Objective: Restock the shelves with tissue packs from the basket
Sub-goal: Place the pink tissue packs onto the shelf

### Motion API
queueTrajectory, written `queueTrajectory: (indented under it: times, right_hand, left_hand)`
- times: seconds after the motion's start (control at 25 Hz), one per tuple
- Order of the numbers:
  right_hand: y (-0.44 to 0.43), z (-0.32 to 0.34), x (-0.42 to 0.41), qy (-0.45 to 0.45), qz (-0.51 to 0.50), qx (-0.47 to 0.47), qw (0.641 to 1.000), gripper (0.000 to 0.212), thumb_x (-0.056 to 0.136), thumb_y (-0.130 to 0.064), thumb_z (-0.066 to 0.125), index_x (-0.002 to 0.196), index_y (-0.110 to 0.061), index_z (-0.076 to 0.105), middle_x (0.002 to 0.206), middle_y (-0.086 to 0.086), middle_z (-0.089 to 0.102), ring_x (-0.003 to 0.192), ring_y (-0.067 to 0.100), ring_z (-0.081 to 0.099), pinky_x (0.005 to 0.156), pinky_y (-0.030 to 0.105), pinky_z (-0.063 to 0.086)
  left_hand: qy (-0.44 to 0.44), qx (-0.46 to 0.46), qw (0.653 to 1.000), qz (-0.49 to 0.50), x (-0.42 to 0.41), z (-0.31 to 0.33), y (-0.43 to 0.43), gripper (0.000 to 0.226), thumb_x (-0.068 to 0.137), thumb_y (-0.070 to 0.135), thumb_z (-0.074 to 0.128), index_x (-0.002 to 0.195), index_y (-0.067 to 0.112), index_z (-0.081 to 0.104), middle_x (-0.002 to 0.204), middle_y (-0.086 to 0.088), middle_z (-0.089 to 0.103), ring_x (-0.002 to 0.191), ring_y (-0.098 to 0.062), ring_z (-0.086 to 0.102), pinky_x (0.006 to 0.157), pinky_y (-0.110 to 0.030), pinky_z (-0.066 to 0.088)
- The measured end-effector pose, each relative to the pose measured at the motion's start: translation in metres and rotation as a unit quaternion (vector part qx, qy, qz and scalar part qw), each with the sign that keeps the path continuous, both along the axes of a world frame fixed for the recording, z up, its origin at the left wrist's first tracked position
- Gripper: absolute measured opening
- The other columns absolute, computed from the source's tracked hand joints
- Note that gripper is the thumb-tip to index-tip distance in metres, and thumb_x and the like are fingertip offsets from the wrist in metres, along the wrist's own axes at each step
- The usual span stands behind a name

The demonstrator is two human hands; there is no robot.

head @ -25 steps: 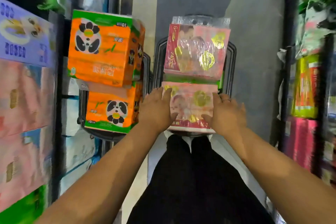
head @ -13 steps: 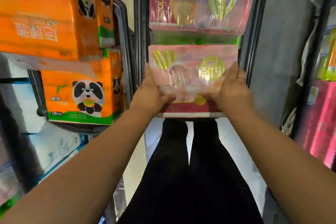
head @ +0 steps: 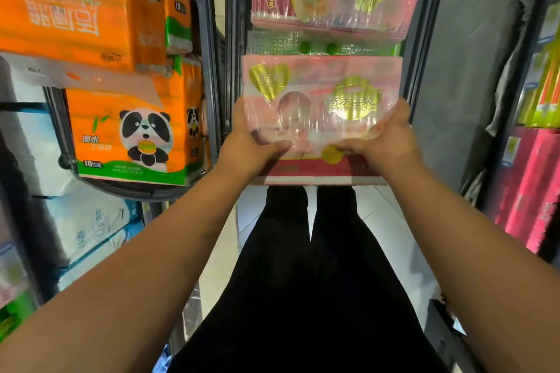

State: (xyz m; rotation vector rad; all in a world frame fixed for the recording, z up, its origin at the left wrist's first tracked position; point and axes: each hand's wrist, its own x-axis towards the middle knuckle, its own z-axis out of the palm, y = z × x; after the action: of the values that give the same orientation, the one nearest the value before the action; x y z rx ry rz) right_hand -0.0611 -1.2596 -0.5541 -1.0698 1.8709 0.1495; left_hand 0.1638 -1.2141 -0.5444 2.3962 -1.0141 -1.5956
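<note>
Narrow shop aisle, stocked shelves (head: 78,221) either side. Orange panda packs (head: 130,136) fill the left basket (head: 133,185). The left hand (head: 248,145) and right hand (head: 386,142) grasp the pink tissue pack (head: 321,94) by its two sides, fingers (head: 272,146) curled round it, at the near end of the middle basket (head: 430,24). Red packs (head: 527,185) stand rightmost.
</note>
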Motion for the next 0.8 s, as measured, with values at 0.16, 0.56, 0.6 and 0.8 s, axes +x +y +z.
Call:
queueTrajectory:
  times: [0.16,0.56,0.6,0.8]
  right_hand:
    - [0.005,0.047,-0.001,-0.047,0.027,-0.049,0.997,0.105,0.062,-0.036,0.090,0.140,-0.010,0.024,0.104,-0.001,0.047,0.110,0.025,0.054,0.091,0.043,0.047]
    - [0.008,0.206,0.026,-0.154,0.087,-0.114,0.978,0.087,0.059,-0.028,0.091,0.125,-0.016,0.036,0.122,0.003,0.055,0.109,0.023,0.057,0.096,0.047,0.049]
    - [0.009,0.223,0.033,-0.164,0.107,-0.123,0.973,0.085,0.059,-0.027,0.091,0.125,-0.017,0.039,0.122,0.003,0.056,0.109,0.023,0.057,0.096,0.046,0.049]
    - [0.024,0.297,0.079,-0.215,0.214,-0.177,0.936,0.084,0.065,-0.022,0.089,0.132,-0.015,0.039,0.119,-0.003,0.054,0.105,0.016,0.053,0.087,0.028,0.042]
  left_hand:
    - [0.020,-0.036,0.998,0.057,0.001,0.045,0.024,0.107,0.076,0.031,0.081,0.151,0.025,0.006,0.140,-0.003,0.049,0.123,-0.025,0.051,0.098,-0.032,0.042]
    - [-0.026,-0.172,0.961,0.215,0.010,0.213,0.089,0.103,0.072,0.027,0.084,0.150,0.025,0.017,0.129,0.015,0.044,0.117,-0.008,0.045,0.095,-0.027,0.039]
    - [-0.030,-0.180,0.954,0.236,0.012,0.230,0.098,0.102,0.071,0.029,0.085,0.149,0.027,0.019,0.131,0.014,0.046,0.119,-0.011,0.047,0.098,-0.030,0.040]
    - [-0.059,-0.221,0.905,0.360,0.025,0.294,0.150,0.089,0.069,0.023,0.086,0.141,0.028,0.033,0.122,0.013,0.053,0.113,-0.010,0.053,0.094,-0.029,0.043]
